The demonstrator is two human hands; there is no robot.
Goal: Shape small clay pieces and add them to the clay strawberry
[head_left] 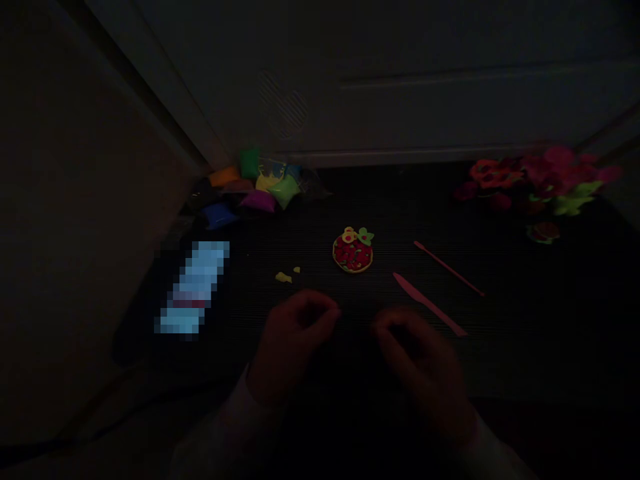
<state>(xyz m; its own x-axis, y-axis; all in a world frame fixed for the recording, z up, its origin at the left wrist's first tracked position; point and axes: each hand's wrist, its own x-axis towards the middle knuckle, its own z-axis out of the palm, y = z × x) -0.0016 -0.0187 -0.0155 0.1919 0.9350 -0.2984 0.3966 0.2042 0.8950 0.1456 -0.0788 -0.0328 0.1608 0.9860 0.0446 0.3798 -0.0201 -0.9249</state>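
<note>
My left hand [295, 343] hovers over the near part of the dark table, thumb and forefinger pressed together. Facing it, my right hand [423, 360] is curled with its fingertips meeting the thumb. The light is too dim to make out what either pinch contains. Just beyond both hands lies a small round clay pizza [353, 255], red inside a yellow rim. A yellow clay flower [349, 235] and a green clay flower [365, 237] sit at its far edge. Small yellow clay scraps [283, 277] lie beyond my left hand. Near my right hand rests a pink plastic knife [429, 305].
A thin pink modelling stick [449, 268] lies beyond the knife. At left is a lit, blurred phone screen [195, 287]. Coloured clay packets [259, 200] are piled at the back left. Bright clay shapes [555, 175] and a small round piece [543, 232] occupy the back right.
</note>
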